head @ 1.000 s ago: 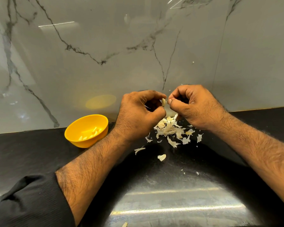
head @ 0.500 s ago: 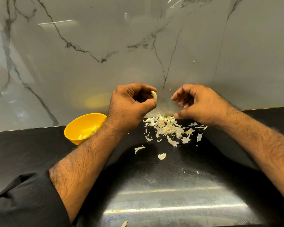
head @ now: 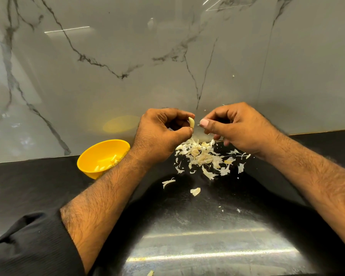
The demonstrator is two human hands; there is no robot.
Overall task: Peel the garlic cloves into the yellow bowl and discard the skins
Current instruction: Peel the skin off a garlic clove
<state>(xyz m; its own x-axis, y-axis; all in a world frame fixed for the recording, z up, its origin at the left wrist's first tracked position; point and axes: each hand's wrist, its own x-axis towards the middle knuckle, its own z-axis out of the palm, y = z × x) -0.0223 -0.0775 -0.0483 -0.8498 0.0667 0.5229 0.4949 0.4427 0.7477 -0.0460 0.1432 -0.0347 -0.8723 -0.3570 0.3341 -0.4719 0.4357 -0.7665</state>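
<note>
Right hand [head: 241, 128] closes back toward the clove after swinging clear half a second ago.

Left hand [head: 163, 134] pinches the pale, curved, peeled-looking garlic clove [head: 191, 122] between thumb and forefinger; the right hand's fingers are curled, thumb tip just beside the clove, seemingly pinching a fine shred of skin. Loose papery white skins [head: 205, 158] lie on the black polished counter [head: 187, 226] at 6 o'clock from the hands. Round yellow plastic bowl [head: 100, 156], holding peeled cloves, sits at 8 o'clock. Procedure: strip remaining skin with the thumbnail, avoid bruising, then drop the clove into the bowl.
</note>
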